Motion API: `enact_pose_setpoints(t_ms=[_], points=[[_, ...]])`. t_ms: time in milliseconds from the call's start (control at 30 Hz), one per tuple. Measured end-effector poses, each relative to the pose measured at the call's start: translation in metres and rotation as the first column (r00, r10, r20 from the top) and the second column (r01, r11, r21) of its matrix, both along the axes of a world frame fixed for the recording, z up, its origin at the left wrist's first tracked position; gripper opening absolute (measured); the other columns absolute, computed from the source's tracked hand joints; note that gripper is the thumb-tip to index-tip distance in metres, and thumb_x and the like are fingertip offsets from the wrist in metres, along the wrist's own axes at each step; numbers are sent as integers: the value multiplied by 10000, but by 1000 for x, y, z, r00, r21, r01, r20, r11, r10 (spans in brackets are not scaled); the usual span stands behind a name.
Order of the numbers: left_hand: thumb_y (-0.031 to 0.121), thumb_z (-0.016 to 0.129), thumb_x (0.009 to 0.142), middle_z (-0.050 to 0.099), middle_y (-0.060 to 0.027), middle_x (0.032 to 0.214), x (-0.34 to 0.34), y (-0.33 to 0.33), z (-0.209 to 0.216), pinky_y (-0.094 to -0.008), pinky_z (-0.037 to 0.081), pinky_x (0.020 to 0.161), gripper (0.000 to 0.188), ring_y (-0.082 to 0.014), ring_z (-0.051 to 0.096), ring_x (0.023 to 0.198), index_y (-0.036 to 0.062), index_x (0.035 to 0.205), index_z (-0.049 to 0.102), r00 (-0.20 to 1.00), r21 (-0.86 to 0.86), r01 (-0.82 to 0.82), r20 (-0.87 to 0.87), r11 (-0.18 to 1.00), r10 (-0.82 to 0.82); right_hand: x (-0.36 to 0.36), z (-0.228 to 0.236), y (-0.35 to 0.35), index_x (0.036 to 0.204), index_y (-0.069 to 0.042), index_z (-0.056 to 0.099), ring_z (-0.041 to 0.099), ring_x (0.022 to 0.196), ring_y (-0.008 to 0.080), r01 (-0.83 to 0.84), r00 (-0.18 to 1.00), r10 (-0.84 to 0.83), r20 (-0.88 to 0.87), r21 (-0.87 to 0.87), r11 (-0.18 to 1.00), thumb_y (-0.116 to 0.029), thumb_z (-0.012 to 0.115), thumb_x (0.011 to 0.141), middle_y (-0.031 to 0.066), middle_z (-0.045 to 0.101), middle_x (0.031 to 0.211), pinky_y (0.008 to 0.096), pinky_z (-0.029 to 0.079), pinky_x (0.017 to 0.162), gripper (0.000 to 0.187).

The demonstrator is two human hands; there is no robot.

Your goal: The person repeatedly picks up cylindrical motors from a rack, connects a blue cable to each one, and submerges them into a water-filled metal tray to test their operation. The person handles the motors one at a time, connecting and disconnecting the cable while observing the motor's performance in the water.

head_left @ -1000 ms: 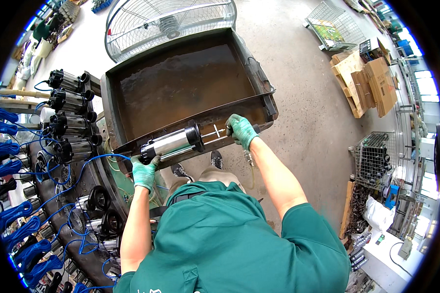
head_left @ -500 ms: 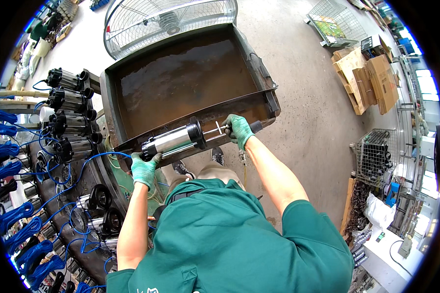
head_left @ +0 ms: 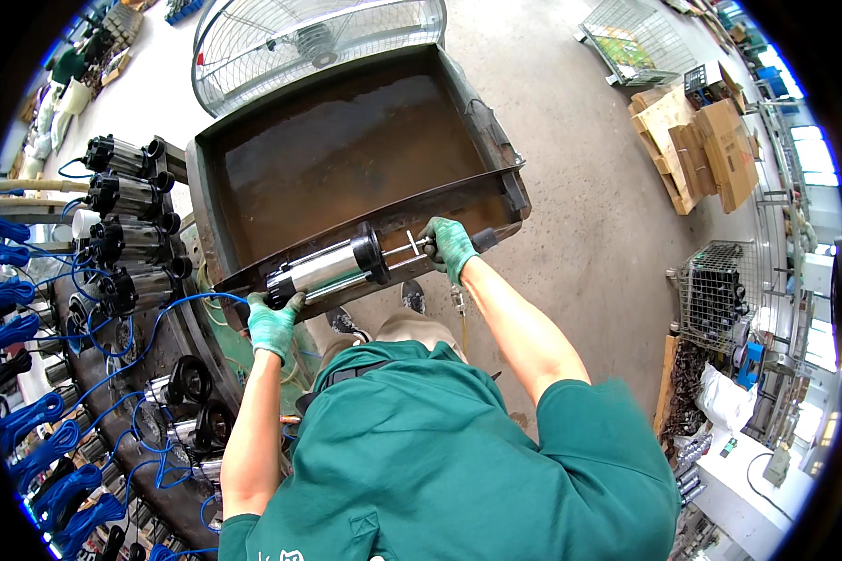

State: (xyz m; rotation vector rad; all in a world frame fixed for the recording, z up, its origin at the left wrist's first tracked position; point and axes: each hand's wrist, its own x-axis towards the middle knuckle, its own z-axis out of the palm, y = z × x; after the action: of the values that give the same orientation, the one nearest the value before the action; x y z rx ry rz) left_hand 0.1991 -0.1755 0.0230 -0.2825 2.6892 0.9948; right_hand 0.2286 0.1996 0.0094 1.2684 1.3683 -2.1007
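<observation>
A submersible pump [head_left: 323,268], a silver cylinder with black ends, lies along the near edge of a dark metal water tank [head_left: 199,178]. My left hand [head_left: 272,325] in a green glove is closed round its left black end, where a blue cable [head_left: 201,297] comes out. A metal rod with a crossbar [head_left: 413,241] meets the right black end. My right hand [head_left: 449,248], also gloved, is wrapped round a tool with a black end [head_left: 484,239] just beyond that crossbar. Below it hangs a metal hose fitting [head_left: 458,299]. The fingers partly hide the tool.
Brown water fills the tank, and a large caged fan [head_left: 318,42] stands behind it. At my left, several similar pumps [head_left: 126,194] and blue cable coils [head_left: 28,416] crowd a dark bench [head_left: 94,374]. Cardboard [head_left: 728,154] and a wire cage [head_left: 718,292] stand at the right.
The whole view has shifted slightly, so things sit a little further left and up. Both hands keep their hold, and the pump stays on the tank's edge.
</observation>
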Motion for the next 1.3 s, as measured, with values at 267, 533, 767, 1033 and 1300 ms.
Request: enact_pose_setpoints(t_ms=[267,533,767,1033,1300], points=[[280,942,819,674,-80,1016,8,-4,-21,-305,531,848,624,-155,602,903,-7,1163,509,996,153,-40,-74,987,52,17,-5,58,1221,-64,574,551,589,138,-249,933,289,-213,196,948,-93,544,1007,72,636,879,313,517,531,219],[328,957,789,678,-117,1021,9,-5,-26,-348,546,851,703,-199,623,908,-27,1200,510,995,159,-52,-74,986,64,-10,-19,186,1177,-26,657,713,1076,452,-549,808,322,493,828,111,-289,604,1021,282,733,1136,523,579,928,310],[303,946,797,724,-159,1005,9,12,10,-362,563,812,684,-218,674,880,-34,1208,514,995,145,-102,-2,984,104,-49,-11,176,1310,-43,649,677,1211,426,-700,692,255,676,714,6,-373,572,1023,253,701,1288,515,552,1013,444],[319,923,806,742,-245,1057,10,3,3,-434,559,907,695,-344,731,1007,-44,1233,512,994,188,-109,12,976,109,-43,-13,177,1336,-61,608,668,1183,456,-627,753,239,613,779,-21,-463,617,989,268,699,1265,549,538,988,531],[292,632,974,729,-155,1175,-24,-55,24,-509,453,1062,306,-368,624,1229,113,1217,686,933,-403,326,-10,855,-360,-36,60,-2,1200,-35,667,705,1031,392,-96,732,672,-111,960,262,-301,665,1012,213,728,1138,454,557,918,326]])
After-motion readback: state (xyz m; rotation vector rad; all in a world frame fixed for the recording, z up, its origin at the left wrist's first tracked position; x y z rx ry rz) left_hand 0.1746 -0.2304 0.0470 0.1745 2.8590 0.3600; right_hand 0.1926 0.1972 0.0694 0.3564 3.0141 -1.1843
